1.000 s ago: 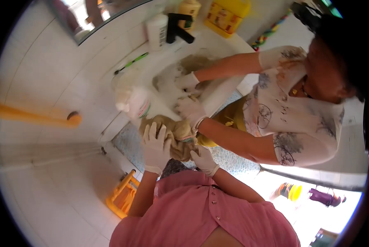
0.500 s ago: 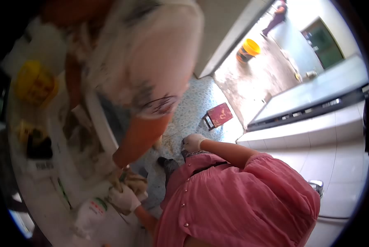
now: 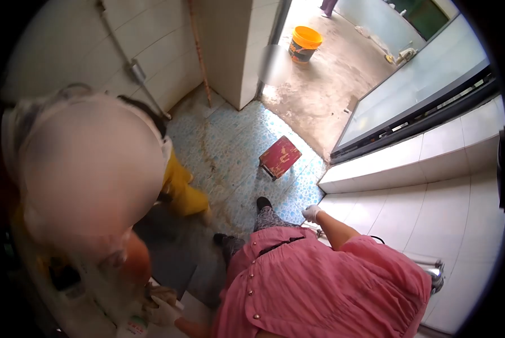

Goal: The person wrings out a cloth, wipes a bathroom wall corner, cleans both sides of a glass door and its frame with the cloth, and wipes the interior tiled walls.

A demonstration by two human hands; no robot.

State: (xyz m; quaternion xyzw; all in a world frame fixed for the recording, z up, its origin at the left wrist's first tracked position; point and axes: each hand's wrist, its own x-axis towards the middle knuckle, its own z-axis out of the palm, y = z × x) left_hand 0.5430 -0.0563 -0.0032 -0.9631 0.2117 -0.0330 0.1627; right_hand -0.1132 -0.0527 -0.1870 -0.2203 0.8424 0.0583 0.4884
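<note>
My left hand (image 3: 165, 313), in a white glove, is at the lower left with its fingers closed on a brown cloth (image 3: 163, 294), beside the sink edge. A white bottle (image 3: 133, 327) with a green and red label is just below it, partly cut off. My right hand (image 3: 311, 213), also gloved, is held out to the right over the floor near the tiled ledge. Its fingers look curled together and nothing shows in them.
A co-worker (image 3: 94, 163) bends over the sink at the left, their hands hidden. A red stool (image 3: 280, 157) stands on the blue patterned floor (image 3: 230, 141). Beyond the doorway is a yellow and black bucket (image 3: 305, 44). A metal fixture (image 3: 434, 276) is at the right.
The view has swung away from the sink towards the doorway and floor. My right hand has let go of the cloth and moved out to the right; my left hand still grips it.
</note>
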